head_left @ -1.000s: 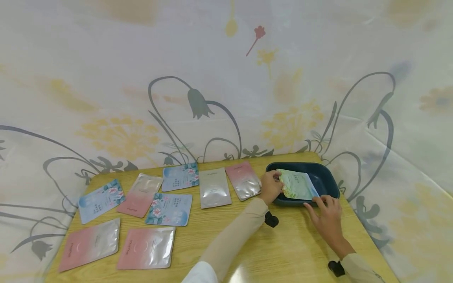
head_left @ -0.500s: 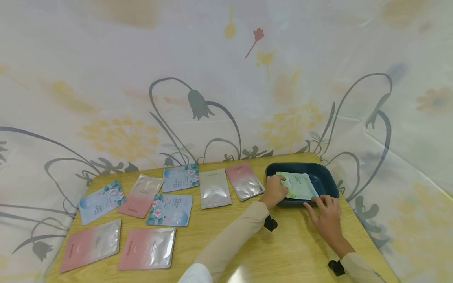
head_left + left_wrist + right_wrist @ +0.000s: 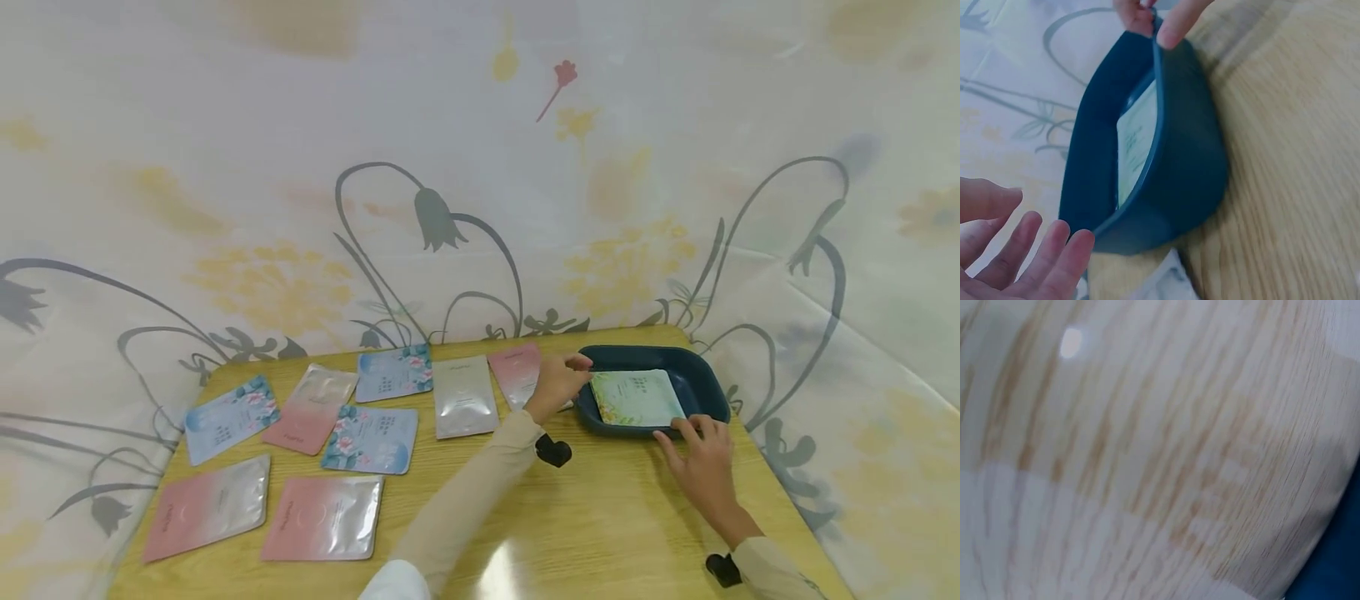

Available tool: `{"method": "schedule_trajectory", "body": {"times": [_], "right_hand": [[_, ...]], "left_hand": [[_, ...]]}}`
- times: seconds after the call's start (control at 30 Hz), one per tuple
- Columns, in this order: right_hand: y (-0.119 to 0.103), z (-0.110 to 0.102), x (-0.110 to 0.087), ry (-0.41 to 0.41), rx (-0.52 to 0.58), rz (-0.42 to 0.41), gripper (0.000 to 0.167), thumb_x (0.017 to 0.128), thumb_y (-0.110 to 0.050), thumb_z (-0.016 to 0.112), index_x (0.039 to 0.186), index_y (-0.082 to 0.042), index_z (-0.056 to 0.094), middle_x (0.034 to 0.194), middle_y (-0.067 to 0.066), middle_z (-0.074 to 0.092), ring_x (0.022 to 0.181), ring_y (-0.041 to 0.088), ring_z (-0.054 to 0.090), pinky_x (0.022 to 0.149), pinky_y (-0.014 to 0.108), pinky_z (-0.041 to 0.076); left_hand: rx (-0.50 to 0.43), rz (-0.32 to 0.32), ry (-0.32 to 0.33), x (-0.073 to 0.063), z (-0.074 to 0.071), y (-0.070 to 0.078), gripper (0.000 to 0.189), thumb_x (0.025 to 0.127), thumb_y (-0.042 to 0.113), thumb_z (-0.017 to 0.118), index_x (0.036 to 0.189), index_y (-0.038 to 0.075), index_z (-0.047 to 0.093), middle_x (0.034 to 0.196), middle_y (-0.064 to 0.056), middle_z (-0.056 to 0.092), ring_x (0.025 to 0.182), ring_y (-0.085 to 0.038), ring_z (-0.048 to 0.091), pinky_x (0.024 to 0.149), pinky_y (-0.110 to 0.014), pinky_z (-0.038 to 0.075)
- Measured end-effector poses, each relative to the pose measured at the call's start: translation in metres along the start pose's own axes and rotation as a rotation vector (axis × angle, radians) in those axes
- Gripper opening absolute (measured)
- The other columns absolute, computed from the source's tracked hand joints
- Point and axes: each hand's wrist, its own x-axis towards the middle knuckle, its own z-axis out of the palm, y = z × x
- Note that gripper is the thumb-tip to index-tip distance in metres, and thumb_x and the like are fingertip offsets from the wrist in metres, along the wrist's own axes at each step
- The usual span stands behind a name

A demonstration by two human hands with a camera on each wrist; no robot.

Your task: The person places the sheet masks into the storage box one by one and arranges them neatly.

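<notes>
A green sheet mask packet (image 3: pixel 637 398) lies flat inside the dark blue basin (image 3: pixel 708 379). At the basin's left end hovers my left hand (image 3: pixel 557 385), its fingers extended and holding nothing; in the left wrist view the left hand (image 3: pixel 1029 256) is spread beside the rim. Beneath it, partly hidden, is a pink sheet mask packet (image 3: pixel 516 371). My right hand (image 3: pixel 705 471) pinches the basin's near rim, thumb outside and fingers inside. The right wrist view shows mostly tabletop, with a sliver of the blue basin (image 3: pixel 1335 550) at its edge.
Left of the basin lie several sheet mask packets: a silvery one (image 3: pixel 465 396), blue floral ones (image 3: pixel 371 442), and pink-silver ones (image 3: pixel 322 518). All rest on the wooden table (image 3: pixel 585 533), which meets a flower-patterned curtain (image 3: pixel 480 250) at the back.
My left hand has let go of the green packet and moved left, out of the basin. The packet has settled flat inside. My right hand stays at the rim.
</notes>
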Motion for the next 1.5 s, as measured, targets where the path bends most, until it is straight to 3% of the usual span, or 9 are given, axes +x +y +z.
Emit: {"method": "schedule_trajectory", "body": {"times": [0.1,0.27,0.43,0.63,0.73,1.03,1.17,1.5], "right_hand": [[0.001,-0.002,-0.001,0.004,0.003,0.005,0.061,0.092,-0.060,0.045,0.084,-0.001,0.060,0.084,0.019,0.048,0.076,0.040,0.039,0.062,0.052,0.031],[0.000,0.001,-0.002,0.025,0.023,0.013,0.060,0.091,-0.060,0.045,0.083,-0.002,0.060,0.083,0.018,0.048,0.076,0.040,0.039,0.062,0.052,0.029],[0.001,0.003,-0.002,0.031,0.029,0.005,0.059,0.092,-0.059,0.047,0.084,-0.001,0.060,0.083,0.019,0.047,0.075,0.040,0.038,0.062,0.052,0.028],[0.001,0.001,-0.001,0.017,0.025,0.004,0.059,0.092,-0.058,0.047,0.085,-0.001,0.060,0.084,0.019,0.047,0.076,0.040,0.038,0.064,0.053,0.029],[0.001,0.001,0.000,0.016,0.023,0.001,0.060,0.092,-0.059,0.046,0.085,-0.001,0.060,0.084,0.020,0.047,0.075,0.040,0.038,0.064,0.053,0.029],[0.001,0.002,0.000,0.016,0.023,-0.011,0.060,0.093,-0.058,0.046,0.084,0.000,0.060,0.084,0.020,0.047,0.075,0.041,0.038,0.064,0.052,0.029],[0.001,0.003,0.000,0.026,0.016,-0.021,0.060,0.093,-0.057,0.046,0.084,0.000,0.060,0.083,0.020,0.047,0.075,0.041,0.039,0.064,0.052,0.030],[-0.002,0.002,0.000,0.040,0.027,0.001,0.061,0.092,-0.058,0.046,0.084,0.000,0.060,0.083,0.020,0.047,0.076,0.041,0.039,0.063,0.053,0.029]], "left_hand": [[-0.054,-0.044,0.024,0.003,-0.011,-0.002,0.019,0.087,0.003,0.065,0.105,0.001,0.070,0.091,-0.003,0.067,0.074,-0.025,0.064,0.056,-0.035,0.054],[-0.071,-0.053,0.021,0.004,-0.035,-0.009,0.021,0.087,0.005,0.063,0.106,0.002,0.069,0.095,-0.005,0.066,0.082,-0.021,0.064,0.059,-0.035,0.056],[-0.135,-0.076,0.022,-0.001,-0.055,-0.016,0.021,0.087,0.003,0.061,0.108,0.002,0.067,0.102,-0.012,0.065,0.094,-0.033,0.062,0.069,-0.046,0.056],[-0.181,-0.101,0.043,-0.009,-0.070,-0.028,0.028,0.086,0.001,0.060,0.114,-0.001,0.065,0.112,-0.021,0.062,0.097,-0.038,0.061,0.069,-0.049,0.056],[-0.179,-0.118,0.054,-0.015,-0.075,-0.034,0.031,0.085,0.002,0.059,0.116,-0.001,0.064,0.113,-0.021,0.061,0.096,-0.036,0.061,0.070,-0.050,0.055],[-0.217,-0.240,0.077,-0.030,-0.080,-0.052,0.031,0.087,0.004,0.060,0.117,-0.006,0.060,0.098,-0.014,0.065,0.093,-0.039,0.061,0.073,-0.050,0.055],[-0.241,-0.271,0.086,-0.039,-0.083,-0.059,0.030,0.088,0.004,0.059,0.116,-0.007,0.060,0.100,-0.019,0.064,0.093,-0.041,0.061,0.075,-0.050,0.054],[-0.280,-0.329,0.166,-0.049,-0.078,-0.079,0.027,0.085,0.002,0.060,0.109,-0.008,0.062,0.089,-0.020,0.066,0.076,-0.030,0.066,0.061,-0.039,0.057]]}}
